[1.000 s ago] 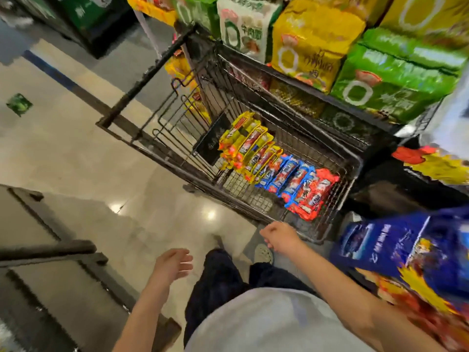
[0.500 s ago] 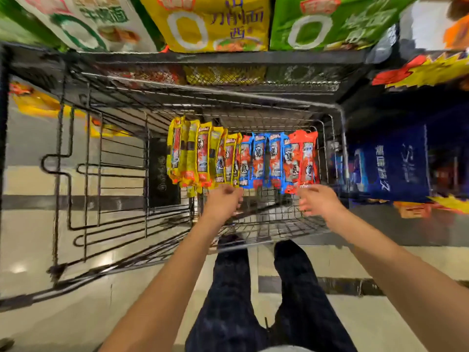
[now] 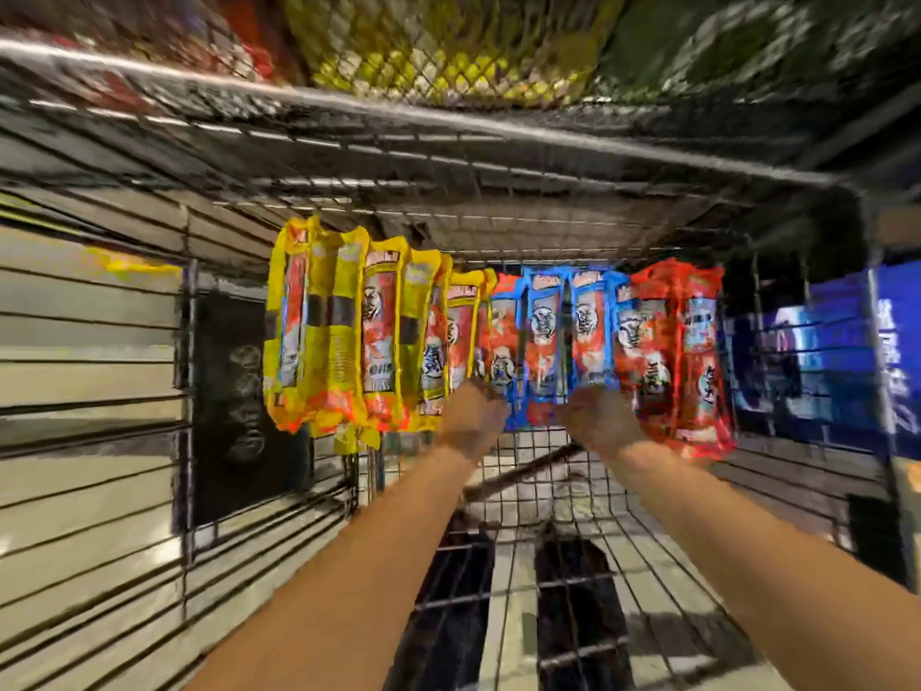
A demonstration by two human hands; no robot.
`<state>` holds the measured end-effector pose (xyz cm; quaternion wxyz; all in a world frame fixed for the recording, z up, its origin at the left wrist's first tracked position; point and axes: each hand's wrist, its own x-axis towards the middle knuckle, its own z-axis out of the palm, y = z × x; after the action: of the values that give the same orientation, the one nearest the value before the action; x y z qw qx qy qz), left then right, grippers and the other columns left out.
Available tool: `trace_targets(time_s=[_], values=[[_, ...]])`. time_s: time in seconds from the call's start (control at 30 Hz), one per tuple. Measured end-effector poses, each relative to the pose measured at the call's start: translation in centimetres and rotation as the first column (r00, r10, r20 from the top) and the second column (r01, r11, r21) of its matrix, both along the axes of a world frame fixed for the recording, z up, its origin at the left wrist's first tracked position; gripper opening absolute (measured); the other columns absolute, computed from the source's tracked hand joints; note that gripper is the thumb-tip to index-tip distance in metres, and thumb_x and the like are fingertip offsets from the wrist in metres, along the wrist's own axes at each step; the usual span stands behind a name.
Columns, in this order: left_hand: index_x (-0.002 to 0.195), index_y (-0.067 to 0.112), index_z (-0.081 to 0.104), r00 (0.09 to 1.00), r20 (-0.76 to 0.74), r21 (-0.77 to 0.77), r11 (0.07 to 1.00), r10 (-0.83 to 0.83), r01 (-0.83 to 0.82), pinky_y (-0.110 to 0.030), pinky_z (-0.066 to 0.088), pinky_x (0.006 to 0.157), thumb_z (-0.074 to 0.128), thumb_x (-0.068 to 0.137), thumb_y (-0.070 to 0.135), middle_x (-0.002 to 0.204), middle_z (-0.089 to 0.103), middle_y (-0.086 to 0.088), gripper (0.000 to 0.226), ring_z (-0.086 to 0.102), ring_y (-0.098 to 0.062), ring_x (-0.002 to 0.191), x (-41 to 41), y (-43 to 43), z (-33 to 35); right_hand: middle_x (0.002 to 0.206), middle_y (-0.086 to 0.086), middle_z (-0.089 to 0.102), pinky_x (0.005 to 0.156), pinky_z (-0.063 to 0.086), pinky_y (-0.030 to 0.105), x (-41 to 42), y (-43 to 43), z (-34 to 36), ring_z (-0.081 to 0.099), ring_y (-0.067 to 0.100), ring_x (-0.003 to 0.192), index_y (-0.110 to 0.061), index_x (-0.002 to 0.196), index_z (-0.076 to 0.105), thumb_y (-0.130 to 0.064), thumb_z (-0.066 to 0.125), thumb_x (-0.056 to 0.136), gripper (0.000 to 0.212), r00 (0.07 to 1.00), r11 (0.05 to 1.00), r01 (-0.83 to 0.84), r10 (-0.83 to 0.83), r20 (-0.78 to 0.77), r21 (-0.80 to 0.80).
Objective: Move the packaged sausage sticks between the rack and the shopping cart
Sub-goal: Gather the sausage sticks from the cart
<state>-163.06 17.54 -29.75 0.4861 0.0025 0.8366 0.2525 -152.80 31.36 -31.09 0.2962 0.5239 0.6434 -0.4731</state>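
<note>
Though the left hand (image 3: 471, 416) and right hand (image 3: 600, 421) meet the sausage packs (image 3: 379, 336) standing mid-frame in the cart (image 3: 448, 123), blur hides any grip; pickup seems underway, needing a firm clasp next.

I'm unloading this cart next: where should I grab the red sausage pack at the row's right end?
Probably grip the red pack by its near short end, coming from the near side: it lies lengthwise, flanked by a blue pack, so that end looks most open.

Yellow packs (image 3: 438, 52) are seen blurred at 12 o'clock, blue packs (image 3: 842, 341) at 3 o'clock, pale floor (image 3: 75, 336) at 9 o'clock.
</note>
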Motion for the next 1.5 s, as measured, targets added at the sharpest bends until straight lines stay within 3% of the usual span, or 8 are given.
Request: trace_targets(time_s=[0.13, 0.27, 0.5, 0.63, 0.73, 0.93, 1.33, 1.5], values=[[0.107, -0.002, 0.066, 0.997, -0.057, -0.075, 0.996, -0.060, 0.055, -0.025, 0.052, 0.073, 0.053, 0.091, 0.011, 0.109, 0.068, -0.014, 0.025, 0.063, -0.027, 0.095, -0.2, 1.2, -2.4, 0.095, 0.003, 0.059, 0.049, 0.034, 0.005, -0.6, -1.2, -4.2, 0.055, 0.012, 0.089, -0.004, 0.115, 0.061, -0.022, 0.073, 0.085, 0.037, 0.999, 0.997, 0.014, -0.011, -0.048, 0.072], [0.110, 0.001, 0.063, 0.997, -0.022, -0.115, 0.991, -0.069, 0.066, -0.035, 0.056, 0.081, 0.053, 0.092, 0.015, 0.111, 0.067, -0.012, 0.025, 0.065, -0.031, 0.102, 0.0, 2.3, -3.4, 0.105, 0.009, 0.066, 0.060, 0.037, 0.023, -1.5, -2.4, -4.7, 0.058, 0.021, 0.087, -0.010, 0.114, 0.063, -0.027, 0.067, 0.088, 0.032, 0.998, 0.991, 0.051, -0.046, -0.042, 0.123], [0.090, 0.009, 0.060, 0.989, 0.097, -0.041, 0.993, 0.111, -0.108, -0.019, 0.035, 0.038, 0.052, 0.095, 0.024, 0.068, 0.054, 0.002, 0.017, 0.048, -0.008, 0.053, 0.5, 2.7, -2.9, 0.100, 0.002, 0.065, 0.076, 0.045, 0.033, -0.3, -1.4, -3.6, 0.059, 0.020, 0.095, -0.016, 0.112, 0.061, -0.019, 0.063, 0.086, 0.026, 0.941, 0.927, 0.303, -0.327, -0.082, -0.223], [0.096, 0.016, 0.048, 0.954, 0.198, 0.105, 0.963, 0.224, -0.248, -0.025, 0.039, 0.061, 0.049, 0.097, 0.027, 0.081, 0.049, 0.000, 0.011, 0.045, -0.013, 0.067, 1.2, 2.1, -1.3, 0.091, 0.007, 0.062, 0.090, 0.046, 0.042, 0.4, -0.9, -2.2, 0.057, 0.020, 0.085, -0.012, 0.108, 0.060, -0.015, 0.058, 0.091, 0.017, 0.917, 0.873, 0.326, -0.385, -0.103, -0.362], [0.075, 0.023, 0.042, 0.946, 0.232, 0.154, 0.951, 0.227, -0.267, -0.030, 0.036, 0.074, 0.058, 0.095, 0.027, 0.087, 0.051, -0.007, 0.026, 0.045, -0.017, 0.081, 1.5, 1.0, -0.6, 0.081, 0.004, 0.060, 0.077, 0.043, 0.034, 0.8, -1.4, -1.4, 0.054, 0.019, 0.077, -0.014, 0.092, 0.060, -0.012, 0.065, 0.085, 0.008, 0.858, 0.833, 0.429, -0.497, -0.133, -0.350], [0.097, 0.017, 0.052, 0.905, 0.212, 0.098, 0.913, 0.368, -0.395, -0.041, 0.054, 0.089, 0.075, 0.083, 0.027, 0.093, 0.061, 0.002, 0.028, 0.060, -0.019, 0.089, 0.1, -1.2, 4.4, 0.090, 0.008, 0.067, 0.059, 0.049, 0.026, 1.3, -3.1, 3.1, 0.061, 0.014, 0.071, -0.010, 0.108, 0.061, -0.003, 0.074, 0.079, 0.032, 0.714, 0.681, 0.605, -0.694, -0.098, -0.413], [0.104, 0.011, 0.053, 0.983, 0.110, 0.169, 0.972, 0.145, -0.162, -0.026, 0.049, 0.040, 0.059, 0.093, 0.018, 0.085, 0.067, -0.012, 0.014, 0.063, -0.018, 0.056, 3.3, -2.7, 21.5, 0.067, -0.004, 0.066, 0.055, 0.047, 0.023, 9.5, -5.8, 21.1, 0.057, 0.013, 0.059, -0.015, 0.095, 0.068, 0.002, 0.076, 0.074, 0.028, 0.705, 0.757, 0.546, -0.646, -0.292, -0.359], [0.103, 0.011, 0.060, 0.994, 0.062, 0.228, 0.971, -0.086, 0.069, -0.032, 0.053, 0.053, 0.068, 0.085, 0.025, 0.090, 0.069, -0.016, 0.024, 0.066, -0.028, 0.067, 8.0, 0.9, 27.8, 0.078, 0.002, 0.067, 0.059, 0.050, 0.023, 17.9, -4.3, 27.6, 0.061, 0.011, 0.062, -0.015, 0.097, 0.067, -0.002, 0.075, 0.076, 0.026, 0.567, 0.672, 0.685, -0.735, -0.373, -0.282]])
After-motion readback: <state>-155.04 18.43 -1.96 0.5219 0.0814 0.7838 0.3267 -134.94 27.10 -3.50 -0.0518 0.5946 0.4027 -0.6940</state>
